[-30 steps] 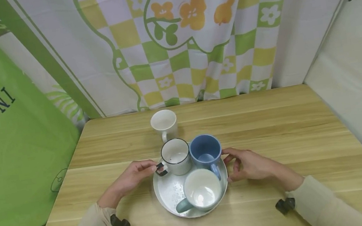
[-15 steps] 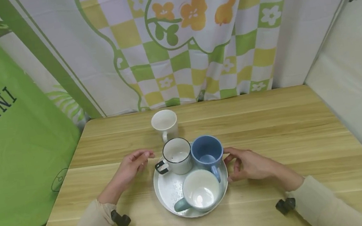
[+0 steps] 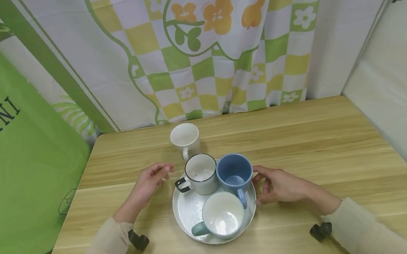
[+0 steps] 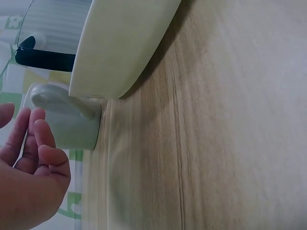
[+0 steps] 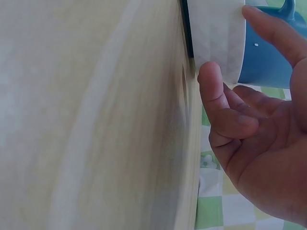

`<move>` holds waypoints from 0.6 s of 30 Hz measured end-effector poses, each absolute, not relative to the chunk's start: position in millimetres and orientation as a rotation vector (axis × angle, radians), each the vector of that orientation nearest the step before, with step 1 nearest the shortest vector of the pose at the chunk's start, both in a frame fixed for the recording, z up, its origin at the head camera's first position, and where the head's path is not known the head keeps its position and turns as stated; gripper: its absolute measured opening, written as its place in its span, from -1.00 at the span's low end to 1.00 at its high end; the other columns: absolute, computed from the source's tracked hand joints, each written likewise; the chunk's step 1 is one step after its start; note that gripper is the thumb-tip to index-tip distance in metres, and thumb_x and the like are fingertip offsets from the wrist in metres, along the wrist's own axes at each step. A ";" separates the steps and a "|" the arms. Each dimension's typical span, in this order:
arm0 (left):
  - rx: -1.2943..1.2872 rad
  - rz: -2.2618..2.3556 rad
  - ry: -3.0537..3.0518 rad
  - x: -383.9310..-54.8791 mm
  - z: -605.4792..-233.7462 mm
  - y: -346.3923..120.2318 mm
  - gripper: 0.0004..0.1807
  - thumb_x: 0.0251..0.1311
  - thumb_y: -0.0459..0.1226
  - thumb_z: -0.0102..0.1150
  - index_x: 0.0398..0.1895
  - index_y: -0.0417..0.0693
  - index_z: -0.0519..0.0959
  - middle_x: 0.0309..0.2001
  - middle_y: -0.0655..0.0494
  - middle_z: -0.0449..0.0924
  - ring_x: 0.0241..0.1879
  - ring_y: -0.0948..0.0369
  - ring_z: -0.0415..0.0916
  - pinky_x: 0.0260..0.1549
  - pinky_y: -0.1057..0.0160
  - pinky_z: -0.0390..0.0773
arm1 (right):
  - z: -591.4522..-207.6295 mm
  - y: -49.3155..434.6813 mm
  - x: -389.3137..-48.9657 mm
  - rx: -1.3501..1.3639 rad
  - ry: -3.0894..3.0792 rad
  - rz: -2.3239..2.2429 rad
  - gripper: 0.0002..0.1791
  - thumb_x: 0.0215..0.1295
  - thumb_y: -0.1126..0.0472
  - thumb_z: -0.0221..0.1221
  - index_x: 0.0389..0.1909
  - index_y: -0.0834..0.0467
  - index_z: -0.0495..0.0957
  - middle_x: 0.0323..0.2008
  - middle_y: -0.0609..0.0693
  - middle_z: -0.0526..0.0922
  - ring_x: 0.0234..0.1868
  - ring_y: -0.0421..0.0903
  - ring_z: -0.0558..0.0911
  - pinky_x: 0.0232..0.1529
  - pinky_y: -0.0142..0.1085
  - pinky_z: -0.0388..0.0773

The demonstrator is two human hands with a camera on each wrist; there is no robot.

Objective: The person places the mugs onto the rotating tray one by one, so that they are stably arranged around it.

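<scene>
A round silvery-white tray (image 3: 188, 215) bears three mugs: a white mug with a black rim and black handle (image 3: 204, 182), a blue mug (image 3: 234, 172), and a mug with a pale inside and teal handle (image 3: 222, 214). My left hand (image 3: 150, 182) hovers left of the black-rimmed mug, fingers loosely bent and holding nothing. In the left wrist view its fingertips overlap a white mug (image 4: 74, 122) behind the tray. Beside the tray's right side is my right hand (image 3: 278, 183). Its fingertips (image 5: 211, 74) lie right at the tray's side wall, near the blue mug, without gripping anything.
The other white mug (image 3: 184, 137) stands on the wooden table (image 3: 328, 162) just behind the tray. A checked curtain (image 3: 226, 68) hangs along the table's back edge. Green cloth (image 3: 8, 170) borders the left side, white cloth (image 3: 400, 96) the right.
My left hand has let go of the black handle and moved up and away. The mugs on the tray have shifted round clockwise a little. My right hand has stayed in place.
</scene>
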State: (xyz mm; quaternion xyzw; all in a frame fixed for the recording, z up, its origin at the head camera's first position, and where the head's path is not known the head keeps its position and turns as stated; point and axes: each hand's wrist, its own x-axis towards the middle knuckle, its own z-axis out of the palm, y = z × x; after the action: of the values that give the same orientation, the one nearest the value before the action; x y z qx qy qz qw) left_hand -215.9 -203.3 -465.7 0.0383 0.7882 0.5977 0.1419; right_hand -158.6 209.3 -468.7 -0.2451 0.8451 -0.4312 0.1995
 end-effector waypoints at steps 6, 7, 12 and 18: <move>0.111 1.713 2.320 -218.7 -464.9 -198.6 -0.53 0.43 -0.10 0.11 0.21 -0.28 0.51 0.14 -0.25 0.60 -0.16 0.21 0.47 -0.25 0.31 0.51 | -469.5 208.4 -158.2 -0.663 2.362 -1.191 -0.05 0.02 0.10 0.50 0.44 0.06 0.24 0.07 0.12 0.62 -0.34 -0.19 0.67 -0.34 -0.38 0.60; 0.109 1.717 2.323 -219.4 -464.8 -197.7 -0.54 0.43 -0.11 0.12 0.20 -0.27 0.52 0.14 -0.24 0.60 -0.16 0.20 0.48 -0.26 0.31 0.51 | -469.5 208.4 -158.2 -0.661 2.363 -1.191 -0.06 0.02 0.09 0.50 0.43 0.05 0.25 0.06 0.11 0.63 -0.35 -0.19 0.67 -0.34 -0.38 0.60; 0.104 1.726 2.334 -223.6 -466.1 -193.8 -0.58 0.42 -0.13 0.13 0.18 -0.23 0.55 0.12 -0.22 0.61 -0.19 0.22 0.50 -0.30 0.33 0.50 | -469.6 208.6 -158.2 -0.664 2.369 -1.202 -0.07 0.01 0.07 0.51 0.41 0.04 0.26 0.04 0.11 0.64 -0.36 -0.19 0.68 -0.34 -0.38 0.60; 0.107 1.726 2.327 -227.6 -466.5 -190.5 -0.58 0.42 -0.12 0.14 0.18 -0.22 0.55 0.12 -0.23 0.61 -0.20 0.24 0.48 -0.33 0.34 0.47 | -469.1 208.3 -158.0 -0.674 2.378 -1.193 -0.06 0.01 0.07 0.51 0.42 0.02 0.26 0.03 0.09 0.64 -0.37 -0.20 0.67 -0.36 -0.38 0.59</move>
State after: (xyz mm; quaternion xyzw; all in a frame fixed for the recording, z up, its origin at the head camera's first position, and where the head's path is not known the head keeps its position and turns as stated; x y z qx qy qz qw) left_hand -227.6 -190.5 -466.5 0.0365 0.7968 0.5909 0.1209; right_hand -158.0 208.3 -469.1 -0.2408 0.8494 -0.4261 0.1972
